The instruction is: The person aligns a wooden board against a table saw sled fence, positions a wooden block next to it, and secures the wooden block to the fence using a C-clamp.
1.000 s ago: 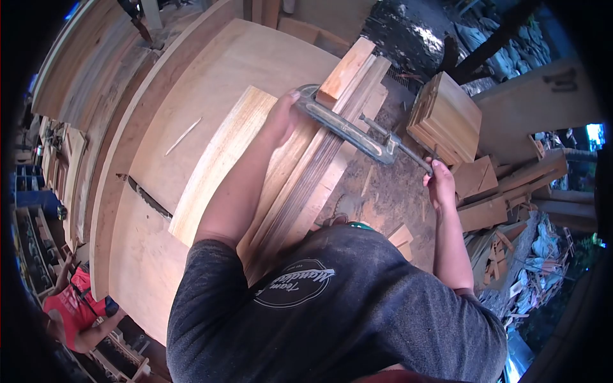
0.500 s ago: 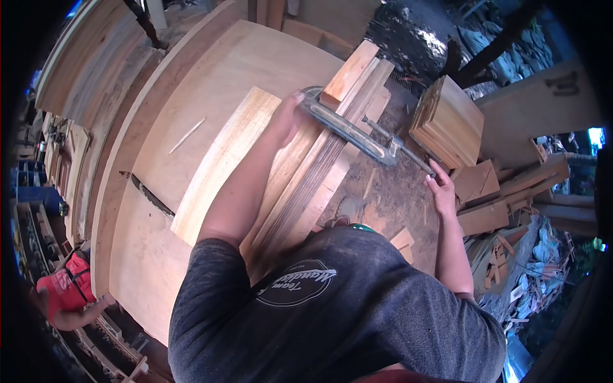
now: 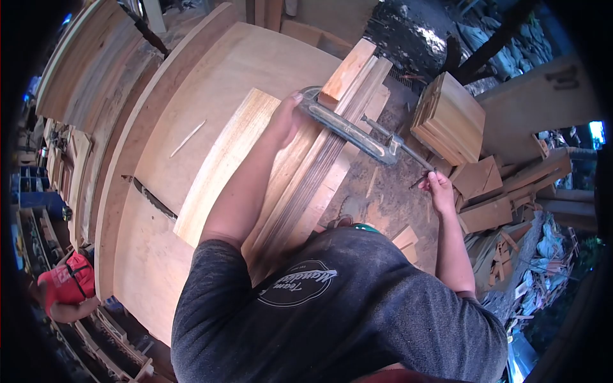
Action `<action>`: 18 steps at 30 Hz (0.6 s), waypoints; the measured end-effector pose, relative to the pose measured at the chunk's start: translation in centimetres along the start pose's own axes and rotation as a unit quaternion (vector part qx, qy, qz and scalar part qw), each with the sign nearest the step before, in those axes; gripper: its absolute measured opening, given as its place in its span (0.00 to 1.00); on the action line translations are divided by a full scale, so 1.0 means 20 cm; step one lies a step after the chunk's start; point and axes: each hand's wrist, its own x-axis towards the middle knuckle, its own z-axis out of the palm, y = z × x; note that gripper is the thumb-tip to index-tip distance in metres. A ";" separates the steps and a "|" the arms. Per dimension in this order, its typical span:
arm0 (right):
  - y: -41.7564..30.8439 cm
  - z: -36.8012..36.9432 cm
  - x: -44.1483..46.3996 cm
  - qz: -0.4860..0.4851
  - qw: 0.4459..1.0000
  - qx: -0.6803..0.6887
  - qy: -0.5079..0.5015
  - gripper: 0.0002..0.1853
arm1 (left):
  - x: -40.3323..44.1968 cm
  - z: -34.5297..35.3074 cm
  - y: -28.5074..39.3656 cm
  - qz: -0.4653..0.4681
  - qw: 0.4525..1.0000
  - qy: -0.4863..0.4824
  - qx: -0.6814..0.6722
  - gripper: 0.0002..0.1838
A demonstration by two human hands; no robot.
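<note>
A worn metal C-clamp (image 3: 348, 132) lies across a long stack of timber strips (image 3: 300, 185) at the table's edge. A short wooden block (image 3: 347, 73) sits on the strips beside the clamp's frame. My left hand (image 3: 285, 121) grips the left end of the clamp, forearm crossing a pale board (image 3: 230, 150). Out past the table edge, my right hand (image 3: 439, 190) pinches the small cross handle at the end of the clamp's screw (image 3: 414, 154). The screw's tip is near the strips; whether it touches them I cannot tell.
On the wooden tabletop (image 3: 185, 96) lie a thin pencil-like stick (image 3: 188, 138) and a dark curved strip (image 3: 153, 199). To the right stand stacked wood panels (image 3: 450, 118) and loose offcuts (image 3: 485, 214). A person in red (image 3: 67, 281) is at the far left.
My right hand has shifted slightly down, its fingers closing from a looser touch into a pinch; the cross handle now points another way. My left hand and the clamp stay put.
</note>
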 end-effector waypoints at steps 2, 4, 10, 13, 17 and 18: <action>0.00 0.01 0.00 0.004 1.000 0.009 0.000 0.16 | 0.00 -0.01 0.00 -0.001 1.000 -0.013 -0.004 0.23; -0.02 0.02 -0.01 0.007 1.000 0.019 -0.001 0.17 | 0.00 -0.01 0.00 -0.002 1.000 -0.010 -0.004 0.23; -0.03 0.06 -0.04 0.027 0.989 0.147 -0.015 0.16 | 0.00 -0.01 0.00 -0.007 1.000 -0.018 0.001 0.23; -0.10 0.08 -0.06 0.104 0.964 0.243 0.003 0.17 | 0.00 0.00 0.01 -0.010 1.000 -0.014 0.004 0.23; -0.14 0.07 -0.06 0.109 0.958 0.266 -0.008 0.26 | 0.00 -0.01 0.01 -0.015 1.000 -0.017 -0.003 0.23; -0.15 0.07 -0.06 0.104 0.961 0.254 -0.017 0.28 | 0.00 -0.01 0.00 -0.014 1.000 -0.017 -0.003 0.23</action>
